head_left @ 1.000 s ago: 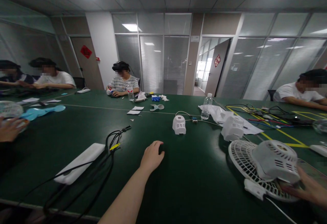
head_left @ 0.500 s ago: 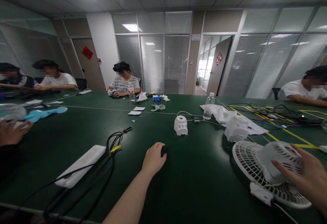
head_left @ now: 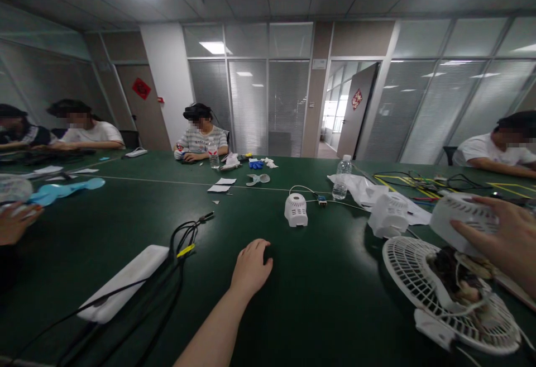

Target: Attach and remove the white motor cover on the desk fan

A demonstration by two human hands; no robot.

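Note:
In my right hand (head_left: 500,233) is a white vented motor cover (head_left: 448,219), lifted above the round fan grille (head_left: 404,263). Under it, the fan's dark motor (head_left: 450,272) and pale wires show on the back of the grille. My left hand (head_left: 252,269) lies on the green table, thumb apart from the lightly bent fingers, holding nothing. Beyond it stands a second white vented cover (head_left: 296,210). A third white cover (head_left: 388,216) sits just behind the grille.
A white power strip (head_left: 125,283) with black cables (head_left: 184,238) lies to the left. A water bottle (head_left: 342,177) stands beside crumpled white plastic (head_left: 358,188). Another person's hand (head_left: 17,222) is at the far left, near a blue fan blade (head_left: 67,190). Other people sit around the table.
My right hand has raised the motor cover off the fan, uncovering the motor and wires. My left hand has stayed in place on the table.

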